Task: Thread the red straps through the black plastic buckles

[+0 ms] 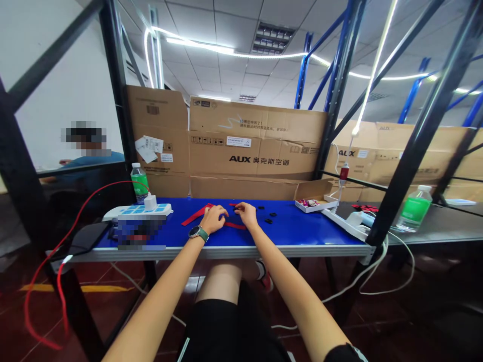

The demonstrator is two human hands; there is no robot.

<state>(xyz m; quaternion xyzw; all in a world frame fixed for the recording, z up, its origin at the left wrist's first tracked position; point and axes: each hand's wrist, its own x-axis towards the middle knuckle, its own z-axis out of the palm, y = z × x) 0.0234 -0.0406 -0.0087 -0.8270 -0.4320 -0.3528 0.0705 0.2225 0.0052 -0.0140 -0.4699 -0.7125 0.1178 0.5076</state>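
Observation:
On the blue tabletop, my left hand (214,219) rests with bent fingers apart, beside a red strap (193,216) that runs out to its left. A dark watch is on that wrist. My right hand (247,216) has its thumb and fingertips pressed together at a small dark and red bit, too small to make out. Below and between both hands, another length of red strap (234,226) lies on the table. Several small black pieces, one of them a black buckle-like piece (268,221), lie just right of my right hand.
A white power strip (164,209) and a green-labelled bottle (139,182) stand at the left. At the right are an open small box (316,205), another power strip (345,225) and a second bottle (415,208). Cardboard (256,146) walls the back. A person (88,161) sits at far left.

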